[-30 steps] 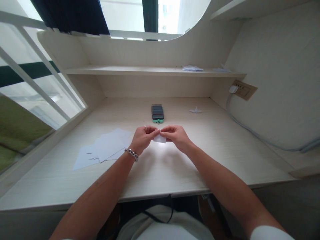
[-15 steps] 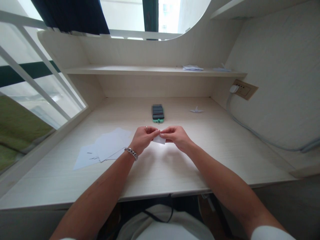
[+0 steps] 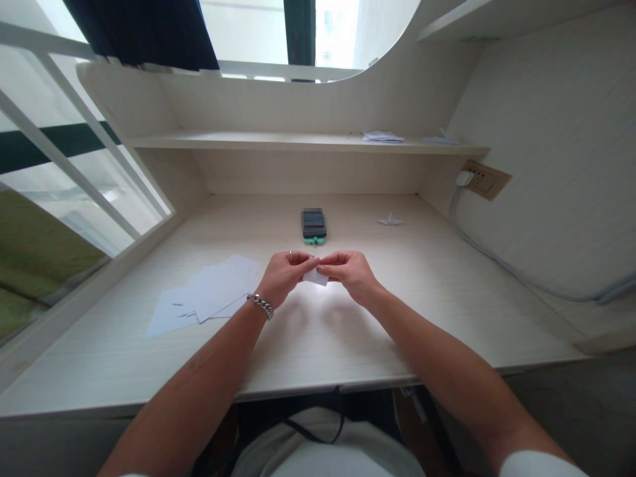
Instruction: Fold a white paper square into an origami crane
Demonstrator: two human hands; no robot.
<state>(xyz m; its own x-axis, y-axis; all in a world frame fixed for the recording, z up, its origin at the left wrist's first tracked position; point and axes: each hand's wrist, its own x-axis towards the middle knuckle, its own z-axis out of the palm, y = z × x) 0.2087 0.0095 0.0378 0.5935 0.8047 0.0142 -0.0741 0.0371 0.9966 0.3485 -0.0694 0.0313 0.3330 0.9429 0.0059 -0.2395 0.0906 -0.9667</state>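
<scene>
A small folded piece of white paper is pinched between both hands above the middle of the desk. My left hand, with a ring and a chain bracelet at the wrist, grips its left side between thumb and fingers. On the upper right edge, my right hand pinches with thumb and forefinger; the fingertips of the two hands nearly meet. The fingers cover part of the paper, so its upper folds are hidden. Just beyond the hands lies a dark phone-like object with a green edge, its face blurred out.
Loose white sheets lie on the desk at left. A folded paper crane stands at the back right. More folded papers rest on the shelf. A cable runs from the wall socket down the right side.
Both hands keep their pinch on the paper. The visible part of the paper looks slightly smaller and has shifted a little to the left; otherwise hardly anything differs.
</scene>
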